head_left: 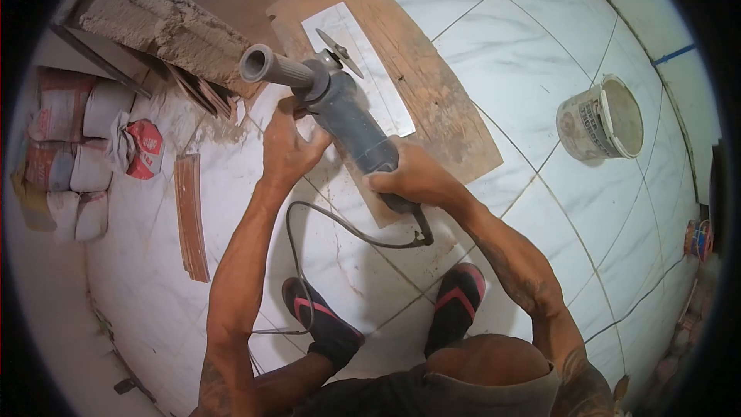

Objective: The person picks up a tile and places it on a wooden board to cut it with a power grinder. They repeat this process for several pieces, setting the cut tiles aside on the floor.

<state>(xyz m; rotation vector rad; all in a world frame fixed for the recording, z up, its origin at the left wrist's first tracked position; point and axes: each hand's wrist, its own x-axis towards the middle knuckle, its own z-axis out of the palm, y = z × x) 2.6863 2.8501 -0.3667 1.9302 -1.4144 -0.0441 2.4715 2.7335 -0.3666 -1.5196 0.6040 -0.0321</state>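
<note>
A dark angle grinder is held up in front of me, its grey side handle pointing to the upper left. Its thin cutting disc is seen nearly edge-on, above a white tile strip. My right hand is wrapped round the rear of the grinder's body. At the front, my left hand grips by the gear head, its thumb against the body and its fingertips partly hidden. The tile strip lies on a worn wooden board. A black power cord loops down from the grinder.
A used bucket stands on the tiled floor at right. Stacked bags are at far left, near a cement-crusted block. Thin brown strips lie left of my arm. The cord passes over my left shoe.
</note>
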